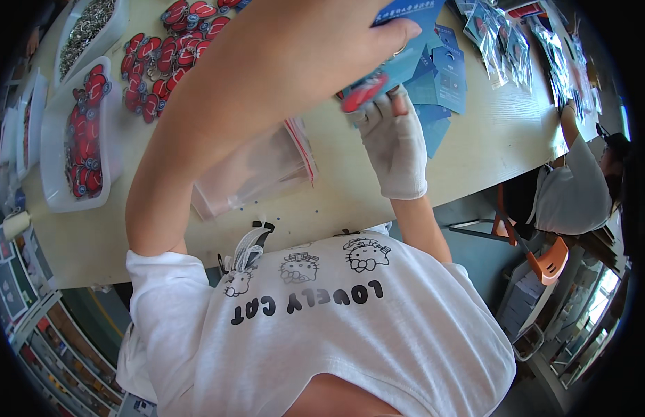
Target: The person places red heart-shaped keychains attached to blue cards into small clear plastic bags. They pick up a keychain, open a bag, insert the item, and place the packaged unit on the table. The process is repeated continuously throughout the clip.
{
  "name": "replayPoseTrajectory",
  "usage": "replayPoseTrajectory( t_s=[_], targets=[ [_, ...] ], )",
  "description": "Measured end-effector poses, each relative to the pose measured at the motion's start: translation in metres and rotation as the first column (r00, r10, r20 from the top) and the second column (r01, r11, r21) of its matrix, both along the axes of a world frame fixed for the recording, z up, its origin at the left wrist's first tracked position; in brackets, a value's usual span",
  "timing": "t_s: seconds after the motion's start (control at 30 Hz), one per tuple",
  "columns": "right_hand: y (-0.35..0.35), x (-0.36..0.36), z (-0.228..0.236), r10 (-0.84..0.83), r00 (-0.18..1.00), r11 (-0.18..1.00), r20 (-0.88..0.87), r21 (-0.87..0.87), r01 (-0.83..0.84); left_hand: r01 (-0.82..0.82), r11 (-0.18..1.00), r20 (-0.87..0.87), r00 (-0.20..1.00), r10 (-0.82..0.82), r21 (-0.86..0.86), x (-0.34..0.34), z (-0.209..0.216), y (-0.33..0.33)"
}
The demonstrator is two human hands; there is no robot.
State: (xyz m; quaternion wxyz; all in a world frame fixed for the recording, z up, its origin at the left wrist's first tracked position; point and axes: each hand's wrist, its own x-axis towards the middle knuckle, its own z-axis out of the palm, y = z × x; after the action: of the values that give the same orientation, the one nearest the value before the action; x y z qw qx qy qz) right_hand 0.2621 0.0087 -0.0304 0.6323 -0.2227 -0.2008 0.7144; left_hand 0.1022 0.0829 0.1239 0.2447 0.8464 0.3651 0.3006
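My bare left hand reaches across the table and grips a blue printed card, its thumb lying over the card's face. At the card's lower end is a red keychain charm, slightly blurred. My right hand, in a white glove with bare fingertips, has its fingers curled at that lower end by the charm; exactly what they pinch is partly hidden. Just beyond, more blue cards lie fanned in a loose stack. Under my left forearm are clear zip bags with a red seal line.
Loose red charms are heaped at the far left. Beside them stand a clear plastic box of charms and a tub of metal rings. Filled clear bags lie far right, near another person and an orange chair.
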Motion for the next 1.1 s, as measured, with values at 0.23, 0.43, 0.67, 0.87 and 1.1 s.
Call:
replayPoseTrajectory(
  t_s=[0.23, 0.43, 0.67, 0.87, 1.1],
  targets=[
    [0.002, -0.019, 0.009, -0.120, 0.950, 0.987, 0.289, -0.068, 0.145, -0.209, 0.936, 0.194, 0.943, 0.269, -0.284, -0.027, -0.033, -0.012],
    [0.006, -0.015, 0.002, 0.074, 0.870, 0.992, 0.488, -0.129, -0.012, -0.192, 0.886, 0.428, 0.819, 0.382, -0.423, -0.049, -0.093, -0.032],
    [-0.008, -0.049, 0.007, 0.179, 0.832, 0.984, 0.525, -0.104, -0.146, -0.257, 0.833, 0.358, 0.813, 0.460, -0.489, -0.064, -0.085, -0.041],
    [-0.008, -0.053, 0.005, 0.203, 0.915, 0.960, 0.349, -0.254, -0.117, -0.281, 0.795, 0.349, 0.784, 0.513, -0.538, -0.065, -0.076, -0.041],
    [-0.003, -0.031, -0.004, -0.030, 0.819, 0.989, 0.572, -0.100, 0.106, -0.331, 0.839, 0.181, 0.879, 0.440, -0.432, -0.091, -0.108, -0.053]
  ],
)
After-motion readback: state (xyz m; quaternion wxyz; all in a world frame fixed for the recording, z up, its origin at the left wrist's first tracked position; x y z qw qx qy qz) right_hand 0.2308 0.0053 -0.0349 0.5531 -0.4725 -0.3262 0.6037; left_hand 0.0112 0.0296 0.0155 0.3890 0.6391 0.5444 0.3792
